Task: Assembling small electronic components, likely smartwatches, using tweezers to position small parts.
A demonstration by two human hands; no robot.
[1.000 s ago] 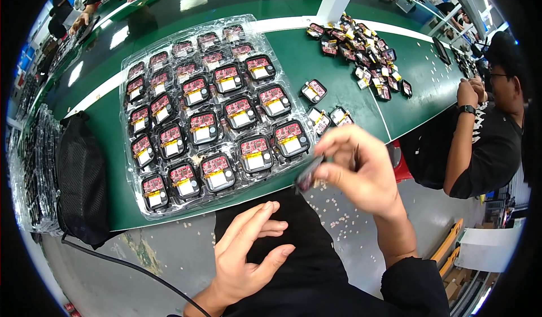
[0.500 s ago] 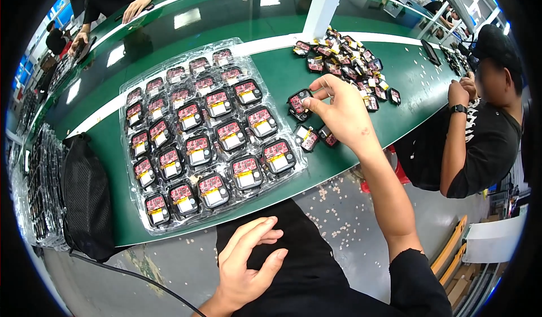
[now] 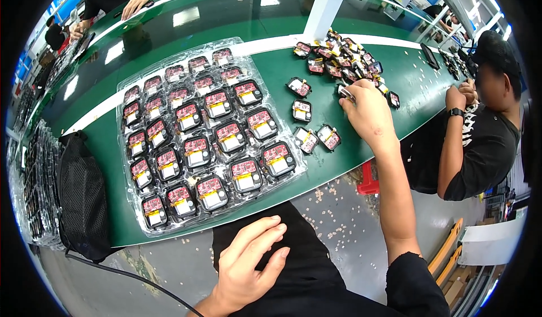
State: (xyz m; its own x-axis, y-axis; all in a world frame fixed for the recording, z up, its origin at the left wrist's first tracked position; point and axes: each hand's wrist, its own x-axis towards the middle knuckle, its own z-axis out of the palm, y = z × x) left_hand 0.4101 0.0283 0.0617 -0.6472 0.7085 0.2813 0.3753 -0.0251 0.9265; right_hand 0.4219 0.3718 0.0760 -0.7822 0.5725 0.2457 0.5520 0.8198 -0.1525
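Observation:
My right hand (image 3: 370, 111) is at the near edge of a heap of small black device housings (image 3: 333, 68), its fingers closed on one housing (image 3: 346, 93), mostly hidden by the hand. Left of it, several loose housings lie apart on the green table, among them one with a silver battery (image 3: 302, 111) and one tilted (image 3: 298, 87). A clear plastic tray (image 3: 257, 63) holds rows of housings with red circuit boards, silver batteries and yellow tape (image 3: 215, 103). My left hand (image 3: 248, 260) hovers over my lap, open and holding nothing, fingers slightly curled.
A black mesh bag (image 3: 84, 198) sits at the table's left edge, beside stacked clear trays (image 3: 34, 181). A white post (image 3: 326, 9) rises behind the heap. At the right sits a co-worker (image 3: 480, 130); another person's hand (image 3: 137, 3) is across the table. A red stool (image 3: 368, 181) stands below.
My right hand has moved right, from the loose housings to the heap. Two housings now lie on the table about where it was. My left hand has barely shifted.

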